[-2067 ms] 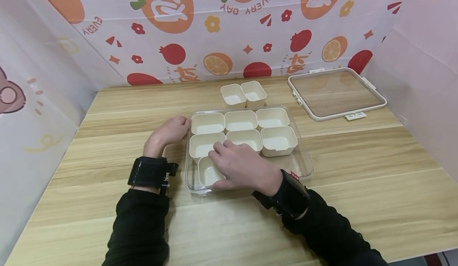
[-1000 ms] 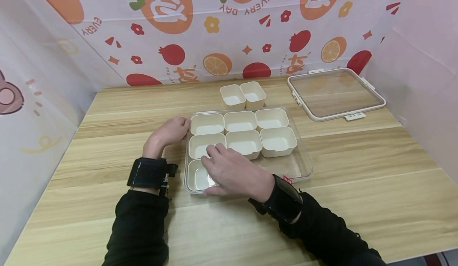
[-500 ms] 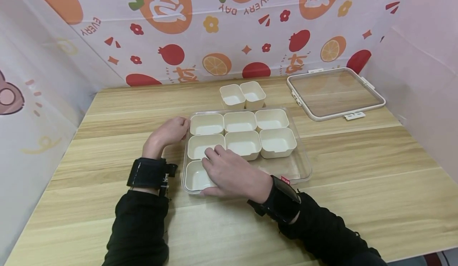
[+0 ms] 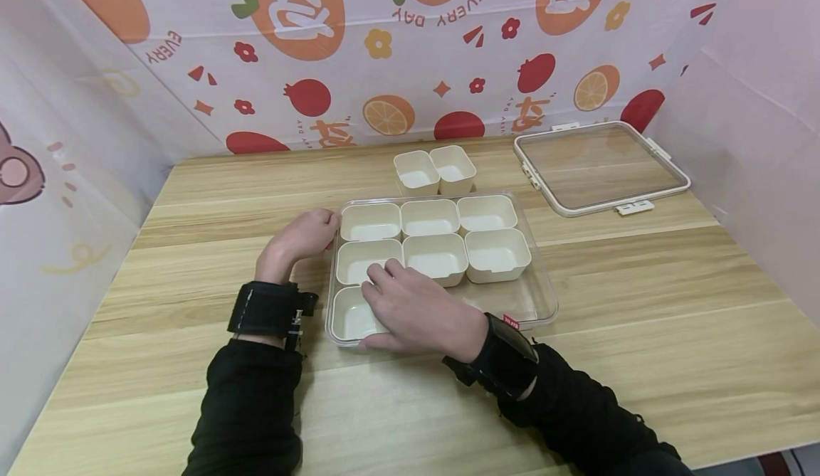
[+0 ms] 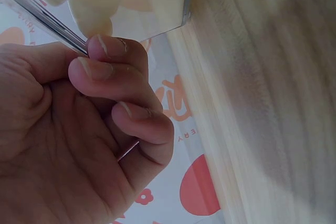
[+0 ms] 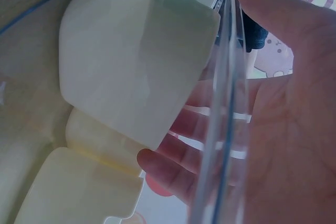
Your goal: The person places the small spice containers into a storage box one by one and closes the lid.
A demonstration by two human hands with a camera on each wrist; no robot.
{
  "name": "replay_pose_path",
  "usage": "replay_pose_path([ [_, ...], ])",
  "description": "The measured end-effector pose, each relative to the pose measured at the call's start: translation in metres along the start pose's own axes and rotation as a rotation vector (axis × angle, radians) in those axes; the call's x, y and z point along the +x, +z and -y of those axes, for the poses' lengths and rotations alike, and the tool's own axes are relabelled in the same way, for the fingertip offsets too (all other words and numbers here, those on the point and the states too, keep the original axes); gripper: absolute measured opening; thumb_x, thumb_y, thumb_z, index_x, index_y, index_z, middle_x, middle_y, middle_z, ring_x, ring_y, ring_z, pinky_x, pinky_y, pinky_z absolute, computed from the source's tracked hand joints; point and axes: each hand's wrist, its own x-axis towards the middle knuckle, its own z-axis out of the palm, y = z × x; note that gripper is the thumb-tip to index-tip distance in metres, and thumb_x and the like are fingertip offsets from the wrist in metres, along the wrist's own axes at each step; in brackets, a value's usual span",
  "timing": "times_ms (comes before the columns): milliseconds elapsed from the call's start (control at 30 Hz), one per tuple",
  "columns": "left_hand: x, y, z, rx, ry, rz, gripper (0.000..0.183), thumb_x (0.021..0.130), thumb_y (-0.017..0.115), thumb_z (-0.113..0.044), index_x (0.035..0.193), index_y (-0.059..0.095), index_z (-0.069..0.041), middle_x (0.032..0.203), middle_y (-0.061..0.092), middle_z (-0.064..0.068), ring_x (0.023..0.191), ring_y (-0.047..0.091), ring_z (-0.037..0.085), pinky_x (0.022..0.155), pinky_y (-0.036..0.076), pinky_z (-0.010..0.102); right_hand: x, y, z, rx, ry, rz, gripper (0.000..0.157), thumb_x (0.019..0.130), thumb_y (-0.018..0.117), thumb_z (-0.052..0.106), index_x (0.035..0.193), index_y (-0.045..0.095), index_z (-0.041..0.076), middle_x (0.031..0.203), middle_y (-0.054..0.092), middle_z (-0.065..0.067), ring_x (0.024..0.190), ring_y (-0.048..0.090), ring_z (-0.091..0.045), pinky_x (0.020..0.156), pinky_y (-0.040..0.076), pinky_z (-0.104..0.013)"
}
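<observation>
A clear storage box (image 4: 541, 287) on the wooden table holds cream cups in rows. My left hand (image 4: 304, 233) grips its left rim, fingers curled at the edge in the left wrist view, where the box wall (image 5: 157, 3) shows. My right hand (image 4: 423, 312) holds the cream cup (image 4: 351, 314) in the front left corner, thumb at the near rim and fingers over its right side. That cup's wall (image 6: 126, 51) fills much of the right wrist view, beside the clear box edge. The hand hides part of the cup in the head view.
Two more cream cups (image 4: 416, 170) stand side by side behind the box. A clear lid with a pale frame (image 4: 570, 211) and side clips lies at the back right. A fruit-print curtain (image 4: 442, 56) hangs behind the table.
My right hand has shifted left and slightly nearer, bringing the front cup into the box's left corner. In the last half second almost nothing moved; my left hand stays at the rim.
</observation>
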Motion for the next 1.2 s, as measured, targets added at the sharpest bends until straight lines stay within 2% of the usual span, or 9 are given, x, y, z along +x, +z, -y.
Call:
replay_pose_path([
  [200,0.0,0.0,0.0,-0.002,0.0,0.002,0.045,0.098,0.021,-0.022,0.068,0.047,-0.002,0.052,0.042,0.003,0.045,0.034,0.016,0.048,0.031,0.031,0.0,-0.001,-0.001,0.018,0.001,0.028,0.061,0.079,0.049,0.065,0.093,0.056,0.007,0.086,0.047,-0.003,0.075,0.042,-0.02,0.064,0.042,-0.027],
  [300,0.0,0.0,0.001,-0.003,0.002,0.004,0.044,0.098,0.021,-0.021,0.067,0.046,-0.003,0.052,0.042,0.003,0.045,0.034,0.016,0.048,0.032,0.031,-0.001,-0.005,-0.005,0.116,0.05,0.116,0.074,0.081,0.042,0.068,0.115,0.05,0.002,0.102,0.048,-0.007,0.09,0.042,-0.021,0.078,0.042,-0.029],
  [433,0.0,0.0,0.002,-0.017,0.001,0.014,0.043,0.098,0.022,-0.021,0.067,0.046,-0.003,0.053,0.042,0.003,0.046,0.034,0.016,0.048,0.032,0.031,-0.006,-0.017,-0.018,0.201,0.13,0.063,0.083,0.083,0.04,0.067,0.132,0.033,0.001,0.115,0.044,-0.011,0.103,0.038,-0.023,0.088,0.039,-0.034],
  [533,0.0,0.0,0.002,-0.02,0.003,0.022,0.043,0.098,0.022,-0.022,0.067,0.046,-0.003,0.052,0.041,0.002,0.045,0.033,0.015,0.047,0.031,0.03,-0.011,-0.025,-0.029,0.185,0.145,-0.06,0.077,0.083,0.046,0.062,0.129,0.038,0.0,0.111,0.045,-0.013,0.102,0.039,-0.025,0.083,0.041,-0.036],
  [667,0.0,-0.001,0.001,-0.017,0.011,0.025,0.044,0.098,0.022,-0.021,0.066,0.046,-0.003,0.052,0.041,0.002,0.044,0.032,0.015,0.048,0.03,0.031,-0.016,-0.031,-0.04,0.181,0.157,-0.085,0.071,0.084,0.05,0.057,0.125,0.043,-0.001,0.112,0.045,-0.016,0.105,0.038,-0.028,0.086,0.041,-0.039],
  [900,0.0,-0.001,0.001,0.015,0.009,0.021,0.046,0.098,0.021,-0.022,0.066,0.047,-0.004,0.052,0.043,0.003,0.045,0.033,0.016,0.05,0.031,0.032,-0.024,-0.046,-0.063,0.237,0.207,-0.068,0.059,0.085,0.054,0.05,0.12,0.047,0.003,0.114,0.044,-0.015,0.107,0.036,-0.028,0.091,0.037,-0.042],
  [1067,0.001,-0.001,0.0,0.001,0.0,0.029,0.046,0.099,0.021,-0.023,0.066,0.046,-0.003,0.053,0.042,0.003,0.045,0.033,0.016,0.05,0.031,0.032,-0.027,-0.06,-0.084,0.211,0.227,-0.105,0.055,0.085,0.058,0.045,0.117,0.05,0.001,0.11,0.046,-0.015,0.101,0.04,-0.028,0.083,0.042,-0.042],
  [1200,0.001,-0.001,0.0,-0.002,-0.005,0.032,0.047,0.099,0.02,-0.024,0.066,0.046,-0.003,0.053,0.042,0.003,0.045,0.032,0.016,0.05,0.031,0.032,-0.029,-0.07,-0.102,0.234,0.243,-0.141,0.05,0.084,0.061,0.04,0.114,0.051,0.0,0.105,0.045,-0.014,0.093,0.039,-0.025,0.074,0.042,-0.038],
])
